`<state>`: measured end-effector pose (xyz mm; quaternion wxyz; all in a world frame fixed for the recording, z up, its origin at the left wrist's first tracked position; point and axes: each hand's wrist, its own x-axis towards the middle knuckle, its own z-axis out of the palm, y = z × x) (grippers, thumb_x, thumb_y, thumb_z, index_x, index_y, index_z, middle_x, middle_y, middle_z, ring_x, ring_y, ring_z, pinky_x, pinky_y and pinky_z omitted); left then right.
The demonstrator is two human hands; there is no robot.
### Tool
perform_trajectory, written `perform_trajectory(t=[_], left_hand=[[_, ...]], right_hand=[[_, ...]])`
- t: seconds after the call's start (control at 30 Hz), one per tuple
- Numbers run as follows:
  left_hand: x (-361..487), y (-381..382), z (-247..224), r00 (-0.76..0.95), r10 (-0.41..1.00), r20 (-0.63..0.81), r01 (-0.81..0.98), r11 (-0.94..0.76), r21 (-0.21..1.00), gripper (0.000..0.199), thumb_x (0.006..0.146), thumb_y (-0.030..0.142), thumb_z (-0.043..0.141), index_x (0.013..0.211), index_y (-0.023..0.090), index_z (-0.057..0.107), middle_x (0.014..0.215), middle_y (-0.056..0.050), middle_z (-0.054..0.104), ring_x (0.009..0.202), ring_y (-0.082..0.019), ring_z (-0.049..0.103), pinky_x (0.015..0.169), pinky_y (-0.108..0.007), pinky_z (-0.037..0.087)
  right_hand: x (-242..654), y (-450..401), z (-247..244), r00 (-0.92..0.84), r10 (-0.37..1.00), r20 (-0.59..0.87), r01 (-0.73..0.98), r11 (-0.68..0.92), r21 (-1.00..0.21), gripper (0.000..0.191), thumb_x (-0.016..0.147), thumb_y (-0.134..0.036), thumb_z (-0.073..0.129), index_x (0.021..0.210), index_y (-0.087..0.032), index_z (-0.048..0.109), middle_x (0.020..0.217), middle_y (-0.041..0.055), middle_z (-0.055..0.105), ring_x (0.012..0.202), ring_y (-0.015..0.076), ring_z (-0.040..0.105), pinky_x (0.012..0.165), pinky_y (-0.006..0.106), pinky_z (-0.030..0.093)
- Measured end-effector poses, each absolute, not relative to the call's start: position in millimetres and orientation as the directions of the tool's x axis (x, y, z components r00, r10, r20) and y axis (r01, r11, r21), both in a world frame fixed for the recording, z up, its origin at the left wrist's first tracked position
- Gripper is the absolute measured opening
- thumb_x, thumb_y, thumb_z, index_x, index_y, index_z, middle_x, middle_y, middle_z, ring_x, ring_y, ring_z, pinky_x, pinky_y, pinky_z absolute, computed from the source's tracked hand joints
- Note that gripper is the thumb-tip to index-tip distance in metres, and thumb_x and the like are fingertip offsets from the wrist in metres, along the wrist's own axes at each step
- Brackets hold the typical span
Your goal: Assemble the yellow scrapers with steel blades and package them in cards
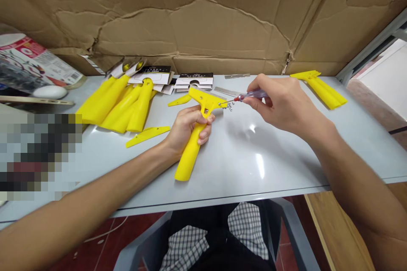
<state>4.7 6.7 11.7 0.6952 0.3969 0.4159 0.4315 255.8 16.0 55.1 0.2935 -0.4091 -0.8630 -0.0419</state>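
Note:
My left hand (190, 129) is wrapped around the neck of a yellow plastic scraper (188, 159), its wide head tilted up and away from me. In my right hand (282, 103) is a screwdriver (254, 94) with a clear purple handle, pinched between thumb and fingers. Its tip meets the right end of the scraper head; whether a screw sits there is too small to tell. Just behind that end lie several small screws (230, 106). A metal blade (226, 91) rests on the table beyond them, with a second blade (237, 76) farther back.
Several yellow scrapers (101, 97) are heaped at the left. Loose yellow strips (148, 136) lie near my left hand. Printed cards (193, 81) stand at the back before a cardboard wall (190, 29). Another yellow scraper (322, 89) lies at the right; a plastic tub (38, 61) is far left.

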Motion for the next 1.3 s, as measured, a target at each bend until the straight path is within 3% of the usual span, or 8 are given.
perform_trajectory(t=[0.2,0.3,0.5,0.7,0.83,0.93,1.13,1.3], left_hand=[[5.6,6.4,11.8,0.276,0.934,-0.227,-0.27,0.302,0.914,0.017,0.059,0.018,0.067,0.071,0.018,0.054,0.057,0.0,0.056,0.034,-0.007,0.041,0.03,-0.02,0.03],[5.8,6.4,12.4,0.28,0.933,-0.225,-0.258,0.299,0.919,0.015,0.06,0.018,0.067,0.07,0.018,0.055,0.057,0.001,0.055,0.035,-0.007,0.041,0.031,-0.019,0.032],[5.5,6.4,12.7,0.283,0.935,-0.215,-0.256,0.289,0.922,0.015,0.06,0.019,0.067,0.07,0.018,0.054,0.055,0.001,0.053,0.034,-0.007,0.04,0.031,-0.019,0.031],[4.6,6.8,11.2,0.285,0.935,-0.212,-0.262,0.289,0.921,0.015,0.06,0.018,0.066,0.071,0.018,0.056,0.056,0.0,0.055,0.034,-0.007,0.041,0.03,-0.02,0.031],[4.8,6.6,11.0,0.278,0.937,-0.21,-0.263,0.285,0.922,0.016,0.06,0.018,0.067,0.071,0.017,0.055,0.06,0.0,0.057,0.035,-0.007,0.042,0.03,-0.02,0.032],[5.1,6.2,11.3,0.28,0.938,-0.204,-0.258,0.278,0.925,0.016,0.06,0.018,0.067,0.071,0.017,0.056,0.06,0.0,0.058,0.035,-0.007,0.042,0.031,-0.02,0.033],[5.7,6.3,11.9,0.277,0.938,-0.21,-0.26,0.284,0.923,0.016,0.059,0.018,0.066,0.07,0.018,0.054,0.06,0.0,0.057,0.036,-0.007,0.042,0.03,-0.02,0.032],[5.3,7.0,12.0,0.284,0.935,-0.212,-0.246,0.284,0.927,0.013,0.059,0.02,0.066,0.067,0.018,0.056,0.055,0.002,0.053,0.035,-0.007,0.04,0.03,-0.019,0.032]], right_hand=[[254.9,11.6,58.2,-0.515,0.697,0.5,0.717,0.669,-0.194,0.02,0.099,-0.028,0.066,0.119,-0.024,0.062,0.078,0.0004,0.071,0.063,0.0197,0.062,0.061,0.033,0.038],[256.6,12.2,59.0,-0.532,0.694,0.485,0.7,0.683,-0.208,0.015,0.099,-0.026,0.064,0.115,-0.024,0.063,0.083,0.0019,0.073,0.068,0.0205,0.065,0.063,0.033,0.039],[256.8,16.4,55.3,-0.491,0.706,0.511,0.736,0.65,-0.191,0.012,0.103,-0.035,0.064,0.102,-0.023,0.065,0.073,0.0016,0.071,0.067,0.0217,0.064,0.063,0.034,0.038],[258.1,12.6,60.3,-0.541,0.699,0.468,0.703,0.681,-0.205,0.017,0.097,-0.026,0.067,0.113,-0.023,0.064,0.087,0.0029,0.074,0.071,0.0211,0.066,0.065,0.034,0.04],[257.9,15.5,58.1,-0.527,0.676,0.515,0.693,0.693,-0.2,0.007,0.101,-0.027,0.063,0.104,-0.023,0.066,0.084,0.0026,0.075,0.07,0.0208,0.066,0.065,0.033,0.041],[256.5,16.6,55.9,-0.506,0.671,0.541,0.714,0.678,-0.174,0.013,0.105,-0.032,0.061,0.1,-0.023,0.068,0.077,0.0017,0.073,0.067,0.0201,0.065,0.065,0.033,0.039],[257.7,12.1,60.4,-0.545,0.698,0.464,0.694,0.686,-0.216,0.023,0.099,-0.028,0.065,0.121,-0.023,0.065,0.088,0.0031,0.075,0.073,0.0213,0.068,0.067,0.034,0.042],[257.8,15.1,57.9,-0.527,0.705,0.475,0.704,0.675,-0.221,0.012,0.102,-0.029,0.061,0.11,-0.023,0.067,0.082,0.0026,0.074,0.07,0.0208,0.066,0.066,0.033,0.04]])
